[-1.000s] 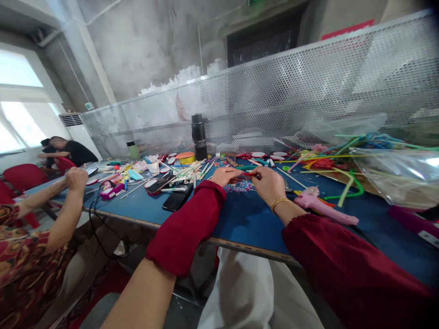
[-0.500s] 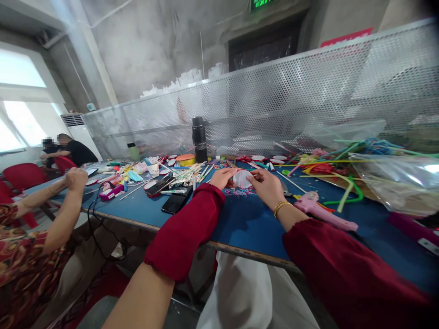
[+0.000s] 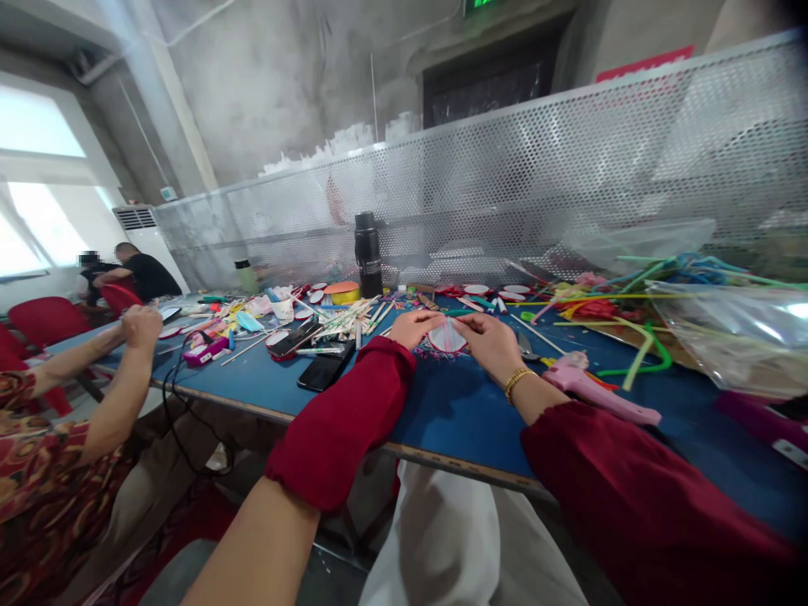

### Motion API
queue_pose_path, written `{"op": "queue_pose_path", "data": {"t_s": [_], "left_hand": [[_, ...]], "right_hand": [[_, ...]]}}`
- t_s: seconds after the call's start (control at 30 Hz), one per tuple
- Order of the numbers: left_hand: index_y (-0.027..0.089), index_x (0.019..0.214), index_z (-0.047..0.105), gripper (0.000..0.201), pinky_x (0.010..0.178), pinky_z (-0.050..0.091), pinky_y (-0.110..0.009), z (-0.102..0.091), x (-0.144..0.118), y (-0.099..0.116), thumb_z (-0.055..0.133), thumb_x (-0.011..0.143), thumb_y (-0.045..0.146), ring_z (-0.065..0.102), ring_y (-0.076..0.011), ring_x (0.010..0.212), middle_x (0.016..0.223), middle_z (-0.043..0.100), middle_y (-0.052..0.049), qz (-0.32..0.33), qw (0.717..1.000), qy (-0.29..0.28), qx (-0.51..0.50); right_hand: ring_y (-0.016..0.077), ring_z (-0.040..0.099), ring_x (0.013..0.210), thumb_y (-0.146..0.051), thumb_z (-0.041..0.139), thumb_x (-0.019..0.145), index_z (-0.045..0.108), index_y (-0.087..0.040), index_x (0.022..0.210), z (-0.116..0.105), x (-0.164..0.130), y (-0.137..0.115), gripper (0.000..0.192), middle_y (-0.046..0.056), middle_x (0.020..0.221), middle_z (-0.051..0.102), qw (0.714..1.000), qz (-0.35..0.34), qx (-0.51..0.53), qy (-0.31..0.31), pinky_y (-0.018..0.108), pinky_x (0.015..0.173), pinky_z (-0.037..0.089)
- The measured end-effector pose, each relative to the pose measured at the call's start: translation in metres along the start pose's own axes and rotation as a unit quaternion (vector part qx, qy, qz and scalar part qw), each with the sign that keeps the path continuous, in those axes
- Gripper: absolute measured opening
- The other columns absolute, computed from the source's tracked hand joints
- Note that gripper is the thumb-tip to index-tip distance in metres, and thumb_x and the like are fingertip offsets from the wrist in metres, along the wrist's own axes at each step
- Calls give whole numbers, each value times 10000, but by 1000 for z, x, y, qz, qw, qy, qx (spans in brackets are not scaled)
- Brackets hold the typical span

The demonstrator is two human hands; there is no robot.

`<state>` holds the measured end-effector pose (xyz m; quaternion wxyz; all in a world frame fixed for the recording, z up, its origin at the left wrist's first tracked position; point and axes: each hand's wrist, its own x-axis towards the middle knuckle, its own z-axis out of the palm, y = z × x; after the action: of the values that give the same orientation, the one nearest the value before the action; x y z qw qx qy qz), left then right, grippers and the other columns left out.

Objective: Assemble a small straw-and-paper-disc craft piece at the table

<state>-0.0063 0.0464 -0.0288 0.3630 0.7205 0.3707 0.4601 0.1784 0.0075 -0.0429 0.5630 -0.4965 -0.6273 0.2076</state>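
While the left hand [image 3: 413, 328] and the right hand [image 3: 491, 341] pinch a white disc [image 3: 447, 338], small things crowd the blue table [image 3: 454, 429]

As the white disc is thin and light, fingertips seem to be all it needs. Each hand pinches it near the top, one from each side, with the thumb and fingers close together. It has a red rim and tips so its flat face shows, perhaps to make it easy to look at. It is up over the table, between the near edge and the far edge. Some pale streaks cross it, but I cannot tell what they are.

Thin pink and blue bits [image 3: 432, 353] lie just under the disc, so a low hand could mix them up. A black phone [image 3: 321, 370] lies near the left sleeve, toward the near edge. A pink glue gun [image 3: 584, 387], or a thing like one, lies beside the right arm and leaves that arm less room. Past the phone is a messy heap of sticks [image 3: 353, 318]. A black flask [image 3: 367, 254] stands upright at the far edge, where a metal mesh screen [image 3: 536, 185] makes a wall. On the right, a clear plastic bag [image 3: 725, 337] takes up space. Toward the left end, another person's hands [image 3: 142, 326] are up by the table, well apart from these two.
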Motion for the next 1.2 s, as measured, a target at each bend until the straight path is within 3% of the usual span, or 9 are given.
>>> {"op": "queue_pose_path", "data": {"t_s": [0.13,0.27,0.47,0.77,0.9,0.97,1.03,1.1,1.2], "left_hand": [[148,1309,708,627,970,525,-363,-1,3,-2,837,759,420,678,-213,1031,1276,714,-150,37,997,-51,-44],[152,1359,666,862,1046,508,-444,0,5,-5,953,588,409,666,-279,1143,1396,640,-190,102,988,-112,-33],[183,1320,688,800,1129,450,-505,2,3,-1,948,586,369,620,-328,1262,1367,668,-167,203,970,-97,95],[165,1300,691,694,1064,498,-471,5,-4,12,879,637,241,665,-301,1170,1289,711,-149,205,964,-84,146],[172,1357,659,743,1043,518,-430,7,-1,4,894,660,276,659,-284,1191,1378,663,-165,176,979,-94,47],[165,1352,669,607,1002,537,-393,6,1,1,811,779,305,678,-254,1151,1350,683,-160,131,988,-75,15],[149,1237,744,395,973,541,-371,2,1,0,699,876,302,697,-227,1066,1214,748,-138,79,995,-44,49],[143,1069,809,271,942,541,-352,-3,0,2,677,877,281,700,-211,965,1049,787,-108,30,992,-39,113],[150,1010,827,256,803,552,-308,-7,-4,6,738,810,284,676,-179,802,902,786,-68,-42,987,-91,123]], "right_hand": [[161,576,565,-504,704,756,744,-176,982,1,-1,-1,399,50,712,707,998,33,51,16,281,508,438],[134,520,489,-426,723,735,728,-166,966,1,-2,-6,348,19,652,655,989,91,114,34,262,445,391],[108,471,432,-365,762,708,710,-173,914,2,-5,-14,287,-32,589,582,984,122,127,27,256,407,371],[101,458,425,-380,730,727,709,-175,909,3,-1,-9,275,-27,609,602,985,114,130,22,257,412,365],[102,465,435,-427,743,732,734,-170,939,2,-2,-8,330,-8,631,627,989,97,108,28,255,423,381],[118,486,439,-465,748,739,742,-175,943,1,-3,-10,355,-9,604,617,990,100,96,0,259,423,395],[139,523,450,-515,742,753,743,-183,901,-2,-4,-13,364,1,589,621,990,112,73,-47,265,416,397],[148,553,457,-548,708,788,739,-186,843,-7,-3,-14,368,31,638,675,990,122,21,-64,271,414,394],[140,555,457,-549,618,859,753,-181,823,-18,2,-12,394,61,708,733,992,111,-55,11,277,445,402]]}}
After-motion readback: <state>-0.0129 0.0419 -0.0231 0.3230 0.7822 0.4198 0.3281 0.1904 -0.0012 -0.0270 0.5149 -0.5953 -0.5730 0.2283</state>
